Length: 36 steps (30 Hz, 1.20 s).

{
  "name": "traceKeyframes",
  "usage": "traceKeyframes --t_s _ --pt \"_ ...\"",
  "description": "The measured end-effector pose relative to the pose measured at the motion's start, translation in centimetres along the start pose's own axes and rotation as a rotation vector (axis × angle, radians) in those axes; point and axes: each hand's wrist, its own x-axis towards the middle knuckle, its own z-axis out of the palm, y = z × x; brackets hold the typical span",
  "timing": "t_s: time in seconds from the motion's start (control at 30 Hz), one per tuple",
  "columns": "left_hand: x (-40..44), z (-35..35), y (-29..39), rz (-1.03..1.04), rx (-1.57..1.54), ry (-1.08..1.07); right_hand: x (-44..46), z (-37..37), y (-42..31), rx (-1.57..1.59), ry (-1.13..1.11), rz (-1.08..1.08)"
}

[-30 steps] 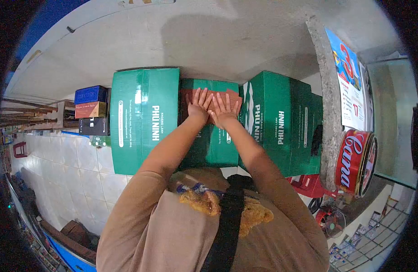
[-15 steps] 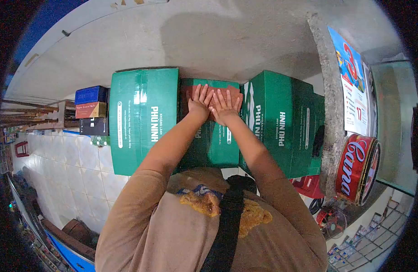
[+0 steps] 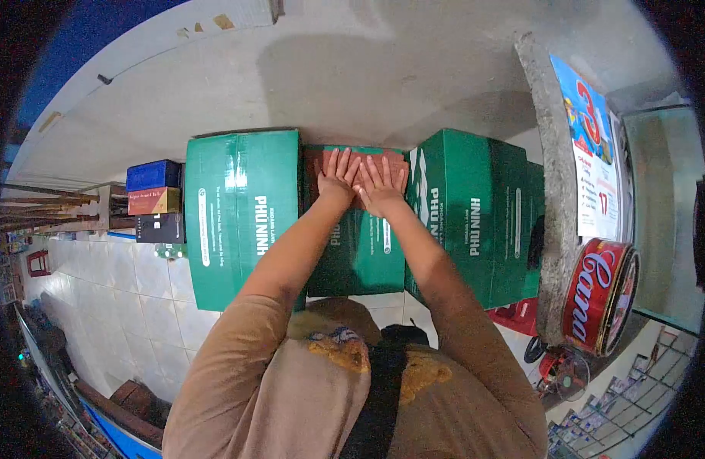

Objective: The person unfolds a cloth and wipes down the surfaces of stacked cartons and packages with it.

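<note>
My left hand [image 3: 338,176] lies flat with fingers spread on a reddish-brown cloth or sheet [image 3: 398,162], whose material I cannot make out. Beside it, my right hand [image 3: 380,183] presses on the same piece, fingers apart, the thumbs almost touching. Under both palms is the middle green carton [image 3: 356,264], lower than its neighbours. A taller green carton [image 3: 241,229] with white lettering stands to the left, and another green carton [image 3: 471,222] to the right. Neither hand is closed round anything.
Behind the cartons rises a grey wall [image 3: 398,76]. Small stacked boxes [image 3: 153,200] are at the left. On the right are a rough concrete edge [image 3: 550,268], a calendar [image 3: 593,153] and a red tin [image 3: 597,297]. Below it is a red fan [image 3: 559,369]. Tiled floor [image 3: 146,306] shows lower left.
The view has shifted, so the cartons and tin appear slightly lower in the picture. Both hands remain spread on the reddish-brown piece, with little visible movement against it.
</note>
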Motion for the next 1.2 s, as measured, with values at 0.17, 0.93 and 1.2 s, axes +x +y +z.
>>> traceKeyframes --t_s 0.17,0.93,1.2 --pt "0.1 0.3 0.2 0.002 0.022 0.019 0.1 -0.1 -0.1 -0.018 0.014 0.020" --pt "-21.3 14.6 5.0 0.203 0.107 0.094 -17.9 19.4 -3.8 -0.264 0.582 -0.223" --pt "-23.5 15.2 3.4 0.312 -0.207 0.070 -22.5 11.5 -6.2 0.147 -0.115 -0.278"
